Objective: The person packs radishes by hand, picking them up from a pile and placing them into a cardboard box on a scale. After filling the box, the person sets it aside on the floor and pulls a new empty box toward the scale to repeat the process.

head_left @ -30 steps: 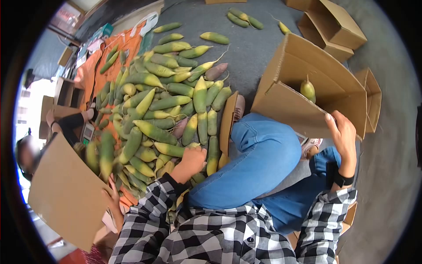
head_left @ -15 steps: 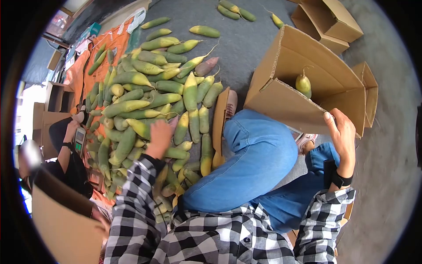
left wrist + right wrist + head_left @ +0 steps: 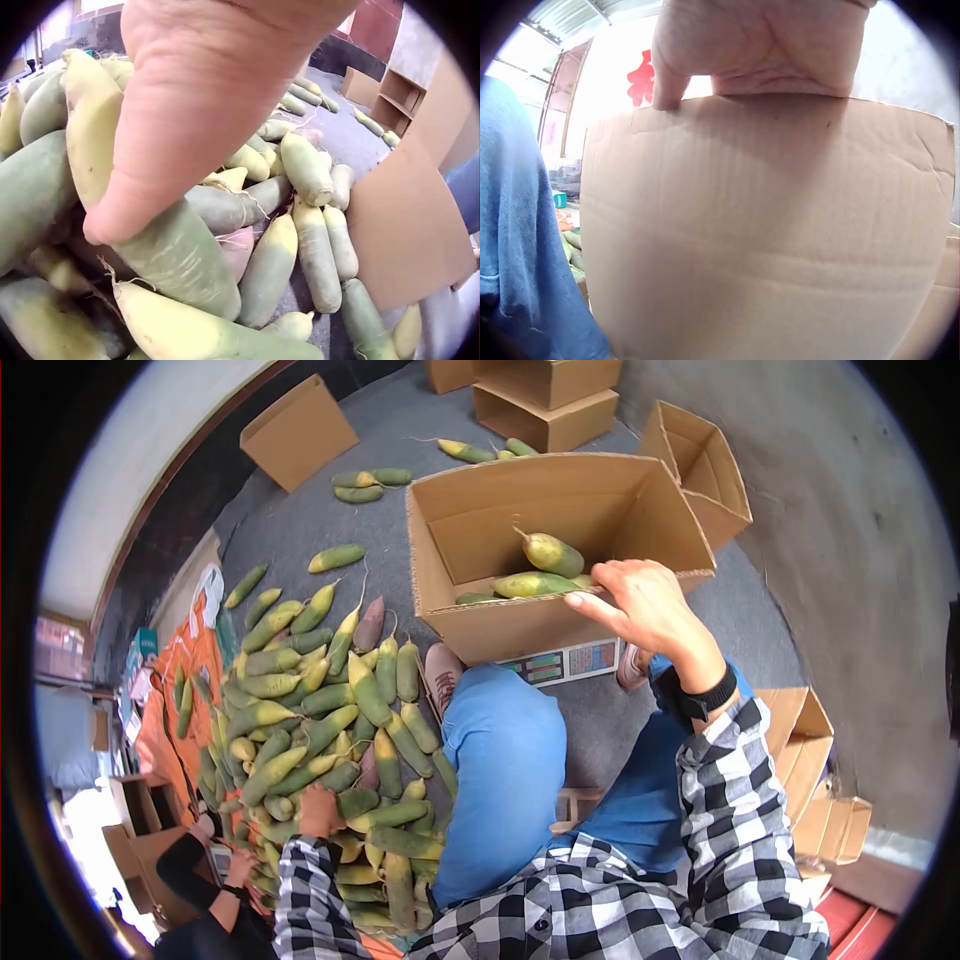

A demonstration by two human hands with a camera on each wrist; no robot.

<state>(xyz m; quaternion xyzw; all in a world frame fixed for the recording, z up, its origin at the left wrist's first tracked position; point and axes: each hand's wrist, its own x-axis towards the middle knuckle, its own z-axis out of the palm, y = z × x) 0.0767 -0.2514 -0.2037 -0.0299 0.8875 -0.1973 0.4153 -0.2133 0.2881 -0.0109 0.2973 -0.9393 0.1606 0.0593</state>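
My left hand (image 3: pixel 319 812) is down in a heap of green radishes (image 3: pixel 385 622). In the left wrist view its thumb lies across a green radish (image 3: pixel 187 262), which it grips; the other fingers are hidden. My right hand (image 3: pixel 645 605) holds the near top edge of an open cardboard box (image 3: pixel 520 622), thumb outside and fingers over the rim. The right wrist view shows the palm above the box's plain wall (image 3: pixel 765 210). Inside the box lie a radish with a thin root (image 3: pixel 552 555) and others beside the near wall.
Several cardboard boxes (image 3: pixel 545 418) stand at the back, with another box (image 3: pixel 700 460) at the right. Loose radishes (image 3: pixel 370 482) lie on the grey floor. Another person's arm (image 3: pixel 225 900) reaches in at the lower left by an orange sheet (image 3: pixel 170 710). My knee (image 3: pixel 505 750) is between heap and box.
The head view has turned right, bringing more of the box's inside and its radishes into sight. My left hand stays over the heap, now lower among the radishes. My right hand keeps the box edge.
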